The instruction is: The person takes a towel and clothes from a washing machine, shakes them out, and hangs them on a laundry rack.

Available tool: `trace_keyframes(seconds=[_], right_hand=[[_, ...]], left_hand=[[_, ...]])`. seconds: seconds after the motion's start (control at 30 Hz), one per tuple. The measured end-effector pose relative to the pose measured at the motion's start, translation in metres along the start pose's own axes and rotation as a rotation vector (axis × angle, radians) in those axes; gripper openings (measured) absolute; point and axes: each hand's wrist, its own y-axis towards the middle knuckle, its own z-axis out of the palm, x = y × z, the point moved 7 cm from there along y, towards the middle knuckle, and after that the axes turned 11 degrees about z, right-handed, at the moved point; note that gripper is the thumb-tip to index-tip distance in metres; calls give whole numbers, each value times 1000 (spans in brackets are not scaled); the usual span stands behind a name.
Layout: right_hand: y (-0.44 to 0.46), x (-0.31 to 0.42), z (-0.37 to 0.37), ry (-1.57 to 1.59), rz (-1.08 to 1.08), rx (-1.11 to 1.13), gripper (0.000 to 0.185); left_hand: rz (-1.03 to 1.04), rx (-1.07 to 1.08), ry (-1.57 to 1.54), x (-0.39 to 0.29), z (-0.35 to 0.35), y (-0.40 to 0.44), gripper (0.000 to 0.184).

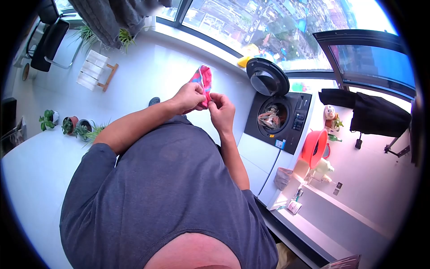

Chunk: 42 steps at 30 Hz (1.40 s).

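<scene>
Here — left grip (pixel 190 97), right grip (pixel 221 111) | both pinching pink striped cloth (pixel 206 77) | washer (pixel 290 134) open

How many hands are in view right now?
2: the left hand, gripping the pink striped cloth from its left side, and the right hand, at its lower right edge. Some fingers are partly hidden.

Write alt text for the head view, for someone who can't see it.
A person's left hand and right hand hold a small pink, blue-striped cloth item. To the right, a dark front-loading washing machine has its round door open, crumpled fabric visible inside; green potted plants stand at left.
</scene>
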Motion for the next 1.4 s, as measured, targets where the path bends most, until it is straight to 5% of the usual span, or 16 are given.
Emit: trace_keyframes(seconds=[0.33,0.4,0.53,0.93,1.03,1.07,1.17,1.4], right_hand=[[-15,21,8,-102,-206,-12,22],[-19,30,11,-273,-380,-65,28],[-19,44,13,-143,-404,-43,33],[-4,54,-16,-144,-479,-172,15],[3,53,-33,-107,-452,-186,14],[4,56,-38,-103,-448,-188,14],[0,71,-51,-118,-501,-147,11],[-14,106,-73,-108,-509,-51,16]], left_hand=[[-18,-86,-130,15,2,5,14],[-16,-78,-127,10,4,4,14],[22,-85,-167,-1,3,3,14],[119,17,-193,-13,-1,13,12],[381,98,170,-40,-23,30,20],[558,-3,555,-65,-37,29,30],[599,-44,1008,-85,-63,37,45],[702,386,1223,-97,-56,84,51]])
